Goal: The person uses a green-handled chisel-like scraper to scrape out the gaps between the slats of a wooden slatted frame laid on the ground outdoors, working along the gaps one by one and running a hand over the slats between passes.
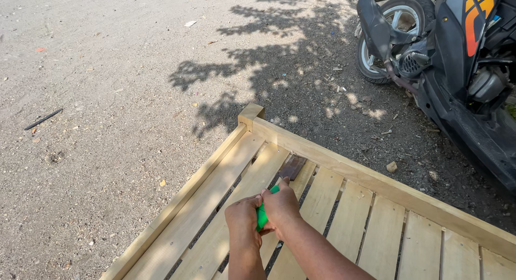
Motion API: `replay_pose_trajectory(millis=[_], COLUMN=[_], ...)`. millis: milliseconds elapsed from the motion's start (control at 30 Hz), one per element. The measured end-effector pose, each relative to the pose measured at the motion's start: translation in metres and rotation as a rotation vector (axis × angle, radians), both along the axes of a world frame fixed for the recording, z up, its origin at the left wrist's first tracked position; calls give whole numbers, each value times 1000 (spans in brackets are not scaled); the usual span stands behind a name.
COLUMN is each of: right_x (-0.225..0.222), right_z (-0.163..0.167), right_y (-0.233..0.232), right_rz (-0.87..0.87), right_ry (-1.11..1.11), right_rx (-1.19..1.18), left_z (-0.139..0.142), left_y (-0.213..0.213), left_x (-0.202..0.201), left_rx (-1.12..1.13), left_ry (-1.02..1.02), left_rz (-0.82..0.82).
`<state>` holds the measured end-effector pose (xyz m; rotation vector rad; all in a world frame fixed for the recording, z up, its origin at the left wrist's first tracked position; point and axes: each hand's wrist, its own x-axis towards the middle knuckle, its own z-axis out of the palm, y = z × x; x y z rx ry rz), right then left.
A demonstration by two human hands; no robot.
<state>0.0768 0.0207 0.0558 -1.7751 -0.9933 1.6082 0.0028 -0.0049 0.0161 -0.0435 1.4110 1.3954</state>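
Off to the left the gravel ground (107, 97) lies wide and bare, gritty and pale in the sun, with a thin dark stick (43, 119) and a few scraps scattered well apart. The slatted wooden frame (333, 167) starts near the bottom middle and runs away to the right, its raised rim a plain squared rail with a blocky corner post (251, 114) at the far end. The slats are smooth, light, unpainted boards with narrow dark gaps between them.

Over the slats, the left hand (243, 220) and the right hand (280, 206) press together, both clenched around a small green object (263, 215); only a sliver of its bright, smooth surface shows between the fingers. Just beyond them a dark brown patch (292, 167) sits on one slat.

At the far right a black scooter (457, 70) stands in dappled tree shade, near the frame's rim, its rear wheel (395, 38) on the gravel.
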Motion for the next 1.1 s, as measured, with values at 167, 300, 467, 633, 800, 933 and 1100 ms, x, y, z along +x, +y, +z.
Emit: replay_pose_trajectory(millis=[167, 300, 467, 633, 800, 933, 1100], right_x=[-4, -10, -15, -14, -12, -11, -13], right_z=[5, 8, 10, 16, 21, 23, 22], right_y=[-5, -10, -14, -15, -17, -19, -19], right_rz=[-28, -9, 3, -9, 21, 4, -2], right_ry=[44, 42, 39, 18, 24, 40, 76], right_rx=[-78, -23, -66, -70, -101, -72, -60], left_z=[5, 17, 22, 23, 28, 30, 33], left_y=[-1, -7, -11, -11, -13, -14, -15], left_x=[-8, -16, -21, -20, -19, -18, -21], left_rx=[37, -29, -32, -12, -29, -18, -5], left_ry=[105, 104, 115, 90, 58, 89, 115], left_rz=[-29, -95, -67, -88, -78, -92, -119])
